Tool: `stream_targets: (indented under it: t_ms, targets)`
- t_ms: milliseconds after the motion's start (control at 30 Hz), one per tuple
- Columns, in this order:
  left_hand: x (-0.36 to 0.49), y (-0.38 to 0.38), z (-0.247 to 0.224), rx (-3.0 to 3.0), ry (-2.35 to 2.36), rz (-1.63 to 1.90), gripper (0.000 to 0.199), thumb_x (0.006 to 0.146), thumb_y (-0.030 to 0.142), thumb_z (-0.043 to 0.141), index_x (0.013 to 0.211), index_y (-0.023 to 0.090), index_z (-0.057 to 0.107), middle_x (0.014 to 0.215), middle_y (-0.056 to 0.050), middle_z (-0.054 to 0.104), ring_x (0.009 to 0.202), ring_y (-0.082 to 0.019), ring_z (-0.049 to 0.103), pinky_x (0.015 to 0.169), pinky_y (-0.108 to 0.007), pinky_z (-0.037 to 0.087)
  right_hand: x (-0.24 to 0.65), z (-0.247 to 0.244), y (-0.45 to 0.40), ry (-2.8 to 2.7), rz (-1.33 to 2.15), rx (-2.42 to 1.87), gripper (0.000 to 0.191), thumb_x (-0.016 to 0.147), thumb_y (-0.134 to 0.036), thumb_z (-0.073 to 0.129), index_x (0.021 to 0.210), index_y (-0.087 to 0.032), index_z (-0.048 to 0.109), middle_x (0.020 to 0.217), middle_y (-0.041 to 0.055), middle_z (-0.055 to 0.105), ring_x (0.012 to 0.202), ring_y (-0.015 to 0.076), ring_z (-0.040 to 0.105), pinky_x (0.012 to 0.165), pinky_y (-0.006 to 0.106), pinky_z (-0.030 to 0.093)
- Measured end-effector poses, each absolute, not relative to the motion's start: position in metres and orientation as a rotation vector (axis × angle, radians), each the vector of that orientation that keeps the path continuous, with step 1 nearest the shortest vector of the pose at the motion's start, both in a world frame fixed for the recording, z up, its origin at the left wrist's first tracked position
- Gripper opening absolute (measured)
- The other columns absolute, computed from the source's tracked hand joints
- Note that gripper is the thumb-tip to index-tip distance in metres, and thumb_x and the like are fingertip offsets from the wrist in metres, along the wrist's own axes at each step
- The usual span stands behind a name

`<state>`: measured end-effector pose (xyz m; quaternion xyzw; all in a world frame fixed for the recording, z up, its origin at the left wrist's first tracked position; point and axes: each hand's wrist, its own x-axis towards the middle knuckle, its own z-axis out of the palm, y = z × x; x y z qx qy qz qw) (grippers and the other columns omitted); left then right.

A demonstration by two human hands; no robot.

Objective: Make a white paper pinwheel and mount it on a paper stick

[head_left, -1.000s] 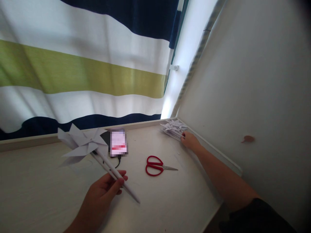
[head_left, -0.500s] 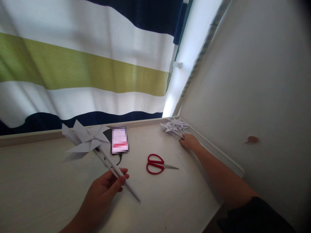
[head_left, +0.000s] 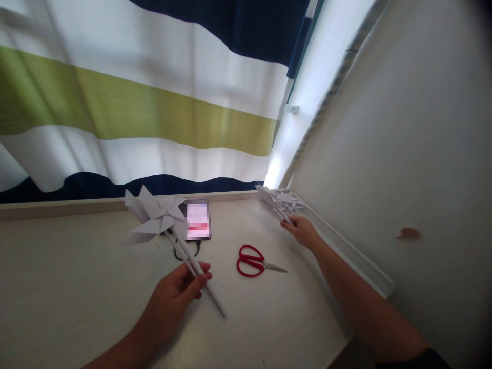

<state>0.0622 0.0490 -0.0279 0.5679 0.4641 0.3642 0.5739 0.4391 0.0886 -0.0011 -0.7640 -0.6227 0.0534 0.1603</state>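
Note:
White paper pinwheels on rolled paper sticks slant across the front of the phone, their sticks pinched in my left hand. The lower stick ends point down to the right, above the table. At the back right corner my right hand has its fingers closed round the sticks of other white pinwheels. Some of these pinwheels are tilted up on the left side of that bunch. Red-handled scissors lie between my hands, blades pointing right.
A phone with a blurred screen and a black cable rests near the back edge of the white table. Behind hangs a striped curtain. A wall stands at the right.
The view has shifted slightly, so most things appear further right. Some pinwheels at my right hand are now raised and tilted. My left hand keeps its hold on its sticks.

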Motion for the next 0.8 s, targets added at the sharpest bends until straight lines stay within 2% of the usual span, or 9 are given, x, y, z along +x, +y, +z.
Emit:
stream_targets:
  t_ms: [100, 233, 433, 600, 800]
  targets:
    - [0.063, 0.048, -0.032, 1.308, 1.056, 0.886, 0.041, 0.077, 0.047, 0.061, 0.103, 0.015, 0.061, 0.087, -0.006, 0.068, 0.076, -0.018, 0.062, 0.065, -0.028, 0.053, 0.411, 0.0, 0.076, -1.778, 0.218, -2.02, 0.037, 0.087, -0.046, 0.049, 0.078, -0.015, 0.065, 0.061, -0.0023, 0.055, 0.06, 0.014, 0.054, 0.054, 0.025, 0.039]
    - [0.065, 0.045, -0.036, 1.244, 0.984, 0.95, 0.04, 0.079, 0.041, 0.061, 0.111, 0.018, 0.056, 0.086, -0.003, 0.062, 0.076, -0.016, 0.059, 0.064, -0.027, 0.053, 0.362, -0.001, 0.059, -1.805, 0.366, -1.812, 0.033, 0.085, -0.045, 0.051, 0.085, -0.017, 0.068, 0.065, -0.0009, 0.06, 0.063, 0.0152, 0.054, 0.056, 0.025, 0.039]
    - [0.067, 0.043, -0.039, 1.166, 0.857, 0.973, 0.037, 0.078, 0.039, 0.062, 0.108, 0.018, 0.054, 0.083, -0.003, 0.06, 0.076, -0.016, 0.06, 0.063, -0.028, 0.054, 0.282, -0.005, 0.044, -1.861, 0.564, -1.58, 0.023, 0.083, -0.037, 0.056, 0.081, -0.018, 0.068, 0.071, 0.0013, 0.062, 0.067, 0.0165, 0.056, 0.062, 0.025, 0.041]
    - [0.066, 0.043, -0.043, 1.146, 0.787, 0.963, 0.029, 0.079, 0.035, 0.063, 0.098, 0.017, 0.05, 0.087, -0.004, 0.059, 0.082, -0.018, 0.062, 0.063, -0.029, 0.053, 0.242, -0.001, 0.042, -1.877, 0.52, -1.439, 0.016, 0.082, -0.03, 0.058, 0.077, -0.02, 0.068, 0.072, 0.0018, 0.061, 0.068, 0.0165, 0.055, 0.063, 0.027, 0.04]
    - [0.065, 0.043, -0.046, 1.187, 0.726, 0.932, 0.031, 0.081, 0.028, 0.061, 0.108, 0.018, 0.049, 0.093, -0.005, 0.059, 0.08, -0.015, 0.058, 0.062, -0.026, 0.051, 0.222, -0.004, 0.042, -1.916, 0.523, -1.433, 0.017, 0.084, -0.027, 0.055, 0.075, -0.021, 0.068, 0.074, 0.0024, 0.061, 0.071, 0.0176, 0.057, 0.064, 0.028, 0.04]
